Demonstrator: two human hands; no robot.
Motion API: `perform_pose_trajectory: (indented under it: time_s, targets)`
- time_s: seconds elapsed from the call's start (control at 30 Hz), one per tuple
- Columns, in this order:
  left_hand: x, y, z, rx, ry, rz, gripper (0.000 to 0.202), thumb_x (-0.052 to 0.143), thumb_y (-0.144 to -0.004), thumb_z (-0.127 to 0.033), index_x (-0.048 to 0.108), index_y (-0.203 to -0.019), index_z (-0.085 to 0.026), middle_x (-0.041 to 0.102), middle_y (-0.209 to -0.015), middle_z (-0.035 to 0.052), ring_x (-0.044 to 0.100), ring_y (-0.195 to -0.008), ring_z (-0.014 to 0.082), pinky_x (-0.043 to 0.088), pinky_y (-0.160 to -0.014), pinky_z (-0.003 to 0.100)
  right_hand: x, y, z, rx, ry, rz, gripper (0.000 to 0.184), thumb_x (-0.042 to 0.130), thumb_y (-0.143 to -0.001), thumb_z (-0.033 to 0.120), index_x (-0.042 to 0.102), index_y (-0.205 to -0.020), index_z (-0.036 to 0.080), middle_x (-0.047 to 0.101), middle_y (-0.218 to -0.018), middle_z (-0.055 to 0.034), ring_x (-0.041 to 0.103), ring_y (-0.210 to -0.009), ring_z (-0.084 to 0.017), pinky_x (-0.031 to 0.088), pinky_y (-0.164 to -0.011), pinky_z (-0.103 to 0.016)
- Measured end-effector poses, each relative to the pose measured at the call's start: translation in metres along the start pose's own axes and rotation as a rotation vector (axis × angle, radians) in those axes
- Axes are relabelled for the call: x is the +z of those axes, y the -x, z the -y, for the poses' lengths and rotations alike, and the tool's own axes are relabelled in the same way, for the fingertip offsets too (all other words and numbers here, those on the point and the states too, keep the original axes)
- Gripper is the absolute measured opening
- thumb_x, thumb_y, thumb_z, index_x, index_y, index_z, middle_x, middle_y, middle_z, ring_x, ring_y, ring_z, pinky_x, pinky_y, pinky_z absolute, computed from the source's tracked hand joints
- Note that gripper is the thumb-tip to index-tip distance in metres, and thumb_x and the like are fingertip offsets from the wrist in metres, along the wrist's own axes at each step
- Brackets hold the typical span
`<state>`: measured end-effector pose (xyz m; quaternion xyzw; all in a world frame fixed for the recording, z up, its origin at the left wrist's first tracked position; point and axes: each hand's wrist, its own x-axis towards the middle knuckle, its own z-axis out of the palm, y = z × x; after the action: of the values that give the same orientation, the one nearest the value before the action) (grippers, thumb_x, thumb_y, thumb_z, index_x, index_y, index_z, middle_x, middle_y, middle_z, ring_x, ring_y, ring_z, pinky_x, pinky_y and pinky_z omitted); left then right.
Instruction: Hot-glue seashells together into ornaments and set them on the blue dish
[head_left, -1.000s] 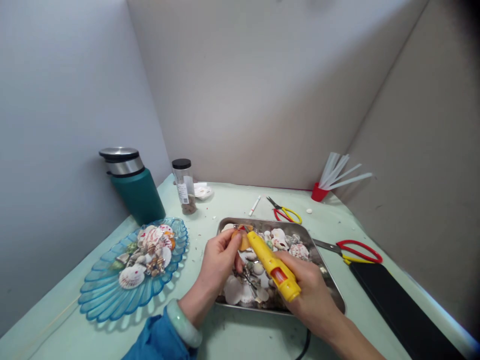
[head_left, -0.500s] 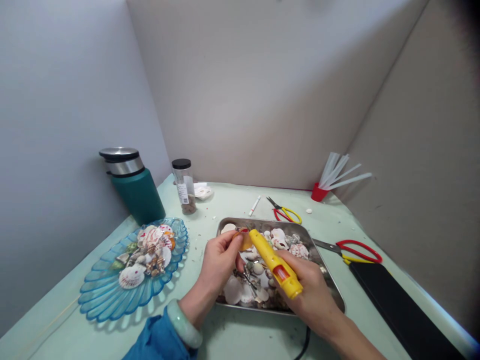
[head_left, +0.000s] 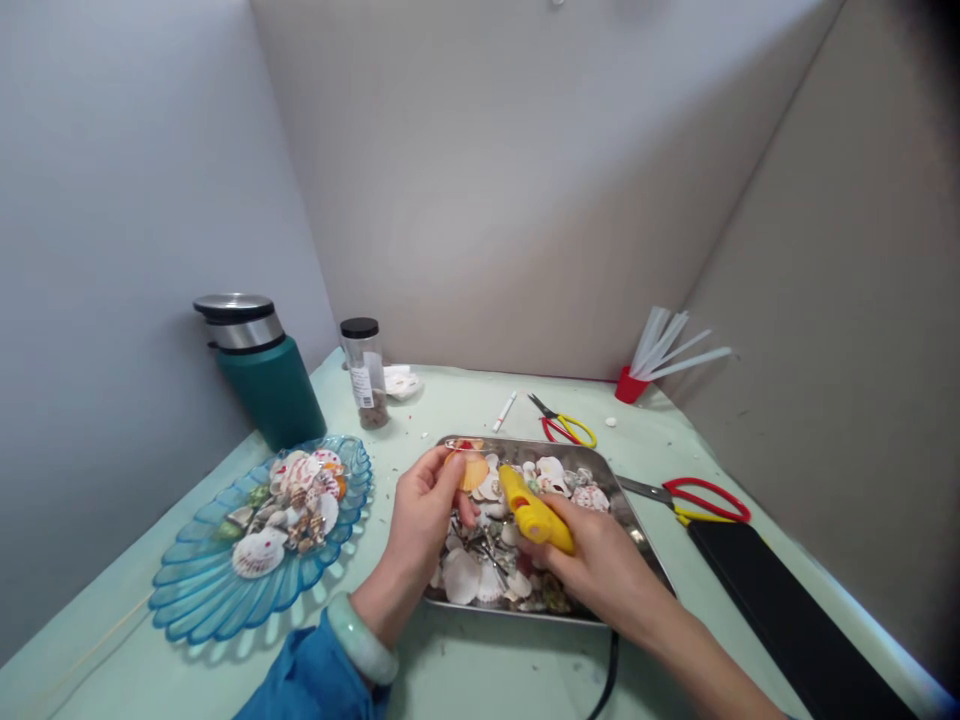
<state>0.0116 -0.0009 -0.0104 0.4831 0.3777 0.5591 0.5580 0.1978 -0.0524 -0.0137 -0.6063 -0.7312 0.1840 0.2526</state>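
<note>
Between the thumb and fingers of my left hand (head_left: 429,505) is an orange scallop shell (head_left: 472,471), with something red at its upper edge. My right hand (head_left: 600,560) is wrapped round a yellow hot glue gun (head_left: 534,515), whose front end points up and left, a short way from the shell. Both hands are over a metal tray (head_left: 551,613) full of seashells, white scallops and small snail shells among them. Part of the tray's right side is hidden by my right hand.
To the left, a blue scalloped plate (head_left: 184,575) holds more shells, with a green flask (head_left: 274,390) and a jar (head_left: 365,375) behind. Scissors (head_left: 562,420), larger scissors (head_left: 701,500), a black slab (head_left: 787,610) and a red cup (head_left: 631,386) of glue sticks lie right. A cable (head_left: 609,680) runs below the tray.
The glue gun has drawn back from the shell and rolled in my right hand. My left hand has shifted slightly left and turned the shell, so its ribbed face shows more.
</note>
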Motion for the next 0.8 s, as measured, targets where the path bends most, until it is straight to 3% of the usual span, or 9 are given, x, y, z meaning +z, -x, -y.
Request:
perform_pose_trajectory:
  time_s: [0.23, 0.47, 0.67, 0.8]
  targets:
    - [0.004, 0.003, -0.004, -0.022, 0.026, 0.037, 0.018, 0.055, -0.084, -0.034, 0.056, -0.088, -0.017, 0.056, -0.046, -0.0072, 0.050, -0.036, 0.0074, 0.043, -0.048, 0.018, 0.001, -0.002, 0.014, -0.084, 0.096, 0.144, 0.017, 0.058, -0.081, 0.031, 0.063, -0.096, 0.025, 0.069, -0.089, -0.0025, 0.062, -0.081, -0.021, 0.039, -0.067, -0.025]
    - [0.005, 0.004, -0.007, -0.013, 0.006, 0.061, 0.020, 0.055, -0.084, -0.035, 0.055, -0.087, -0.016, 0.052, -0.044, -0.0086, 0.049, -0.035, 0.0077, 0.043, -0.047, 0.018, -0.007, -0.006, 0.020, -0.093, 0.336, 0.032, 0.027, 0.065, -0.076, 0.043, 0.066, -0.091, 0.021, 0.066, -0.089, -0.0083, 0.059, -0.088, -0.028, 0.040, -0.072, -0.033]
    - [0.005, 0.006, -0.007, -0.028, -0.075, 0.176, 0.021, 0.056, -0.083, -0.036, 0.053, -0.083, -0.016, 0.054, -0.048, -0.0066, 0.049, -0.035, 0.0077, 0.037, -0.040, 0.018, -0.014, -0.018, 0.027, -0.094, -0.011, -0.186, 0.023, 0.054, -0.087, 0.039, 0.063, -0.099, 0.022, 0.065, -0.078, -0.0009, 0.057, -0.066, -0.016, 0.040, -0.062, -0.026]
    - [0.007, 0.006, -0.006, -0.041, -0.105, 0.231, 0.022, 0.056, -0.083, -0.037, 0.054, -0.083, -0.015, 0.053, -0.047, -0.0061, 0.048, -0.034, 0.0078, 0.035, -0.037, 0.017, -0.005, -0.020, 0.027, -0.120, -0.148, -0.254, 0.019, 0.051, -0.089, 0.033, 0.063, -0.080, 0.020, 0.062, -0.070, 0.0005, 0.055, -0.064, -0.014, 0.038, -0.059, -0.024]
